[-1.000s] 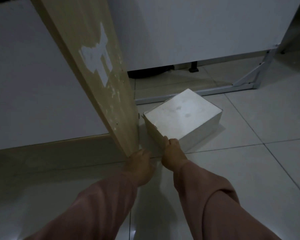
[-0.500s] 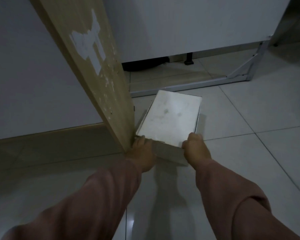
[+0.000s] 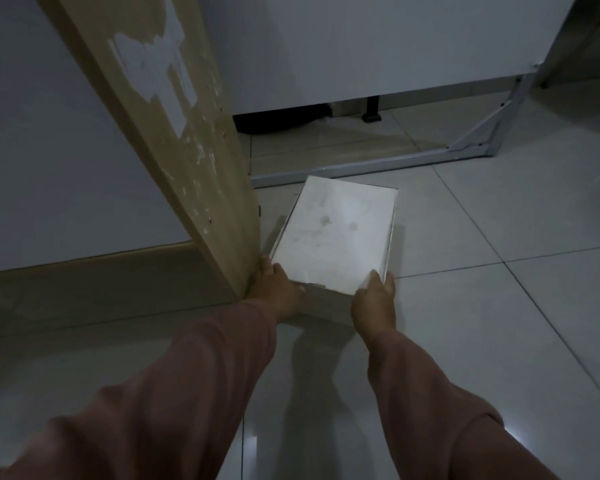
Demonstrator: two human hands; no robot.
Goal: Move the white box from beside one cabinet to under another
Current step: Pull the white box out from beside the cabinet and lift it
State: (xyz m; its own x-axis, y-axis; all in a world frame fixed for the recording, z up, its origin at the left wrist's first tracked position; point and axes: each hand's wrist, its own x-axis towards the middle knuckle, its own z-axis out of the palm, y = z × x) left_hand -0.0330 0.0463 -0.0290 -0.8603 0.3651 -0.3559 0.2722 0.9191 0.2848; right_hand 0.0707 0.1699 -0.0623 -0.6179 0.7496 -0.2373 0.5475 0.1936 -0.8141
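Beside cabinet, hand-held white box.

Matt, seemingly cardboard white box; glossy tiled floor; chipped wood-look cabinet panel.

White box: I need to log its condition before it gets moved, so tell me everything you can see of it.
The white box is a closed rectangular carton, cardboard by the look of it, its top faintly smudged and stained. It sits on the tiled floor close beside the wooden cabinet side, its far end towards the metal frame of the white cabinet. The left hand and right hand hold its two near corners.
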